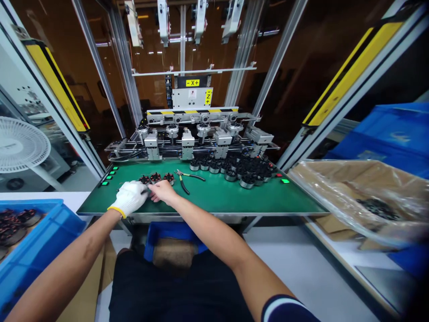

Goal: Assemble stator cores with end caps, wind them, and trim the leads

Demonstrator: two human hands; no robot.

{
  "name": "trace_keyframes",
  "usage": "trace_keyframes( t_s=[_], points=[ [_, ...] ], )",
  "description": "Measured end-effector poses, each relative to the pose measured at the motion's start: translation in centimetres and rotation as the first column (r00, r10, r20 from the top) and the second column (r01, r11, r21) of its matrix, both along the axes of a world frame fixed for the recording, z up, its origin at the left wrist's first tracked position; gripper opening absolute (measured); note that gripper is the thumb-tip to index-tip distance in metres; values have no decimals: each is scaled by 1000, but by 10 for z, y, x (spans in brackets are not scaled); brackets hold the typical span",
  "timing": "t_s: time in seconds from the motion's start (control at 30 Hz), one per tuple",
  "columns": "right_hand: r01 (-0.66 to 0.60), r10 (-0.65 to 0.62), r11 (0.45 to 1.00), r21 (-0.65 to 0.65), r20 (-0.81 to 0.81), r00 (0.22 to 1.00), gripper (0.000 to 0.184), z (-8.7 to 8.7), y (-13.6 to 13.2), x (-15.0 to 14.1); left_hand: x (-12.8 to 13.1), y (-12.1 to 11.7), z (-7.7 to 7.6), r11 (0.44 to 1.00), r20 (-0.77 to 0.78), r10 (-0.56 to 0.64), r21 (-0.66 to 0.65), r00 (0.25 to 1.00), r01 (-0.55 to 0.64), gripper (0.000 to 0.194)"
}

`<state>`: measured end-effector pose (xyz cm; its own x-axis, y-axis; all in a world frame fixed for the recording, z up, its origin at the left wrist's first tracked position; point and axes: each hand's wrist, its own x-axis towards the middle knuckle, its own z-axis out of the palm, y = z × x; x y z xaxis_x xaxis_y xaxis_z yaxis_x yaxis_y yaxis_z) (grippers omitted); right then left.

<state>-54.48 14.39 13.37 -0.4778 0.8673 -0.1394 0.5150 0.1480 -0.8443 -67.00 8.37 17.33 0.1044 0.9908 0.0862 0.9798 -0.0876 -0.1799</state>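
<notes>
My left hand (130,197), in a white knitted glove with a yellow cuff, is closed over the left part of the green work surface (221,197). My bare right hand (163,191) meets it from the right, thumb and fingers pinched together. Whatever is between the fingers is hidden or too small to make out. Just behind the hands stand three small motor stators with dark and copper-red windings: a left stator (145,180), a middle stator (155,177) and a right stator (169,178). Cutting pliers (186,179) with green-and-black handles lie open right of them.
Many black-and-silver round motor parts (246,180) crowd the surface's right rear. Behind stands a machine fixture (187,142) with clamps. A blue bin (50,228) of stators is at left, a plastic-lined box (338,179) at right. Yellow light-curtain posts (56,85) flank the station.
</notes>
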Motion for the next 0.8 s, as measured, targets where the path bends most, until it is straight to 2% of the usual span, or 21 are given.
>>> trace_keyframes(
  t_s=[0.1,0.17,0.23,0.37,0.5,0.6,0.7,0.8],
  points=[
    [30,-31,992,-122,-5,1000,28,-2,7,-8,-1,-6,2,997,14,-62,-38,998,63,36],
    [54,-53,988,-148,9,999,27,-3,9,-12,-6,-5,8,993,23,-100,-61,995,101,34],
    [67,-64,988,-138,30,998,26,-3,9,-16,-15,1,18,994,23,-90,-55,996,91,33],
    [56,-56,998,3,84,995,25,-5,9,-13,-32,26,30,999,-9,-36,-35,999,36,50],
    [-5,-25,985,175,171,985,27,0,12,-4,-31,51,21,989,18,-41,-144,999,43,77],
    [-77,13,966,248,249,968,25,6,13,4,-26,60,14,983,62,24,-184,998,-12,71],
    [-140,35,939,314,318,947,23,10,11,11,-25,62,13,979,100,63,-202,993,-42,62],
    [-189,42,918,349,389,920,20,12,8,12,-29,61,14,976,120,66,-215,991,-39,64]
  ],
)
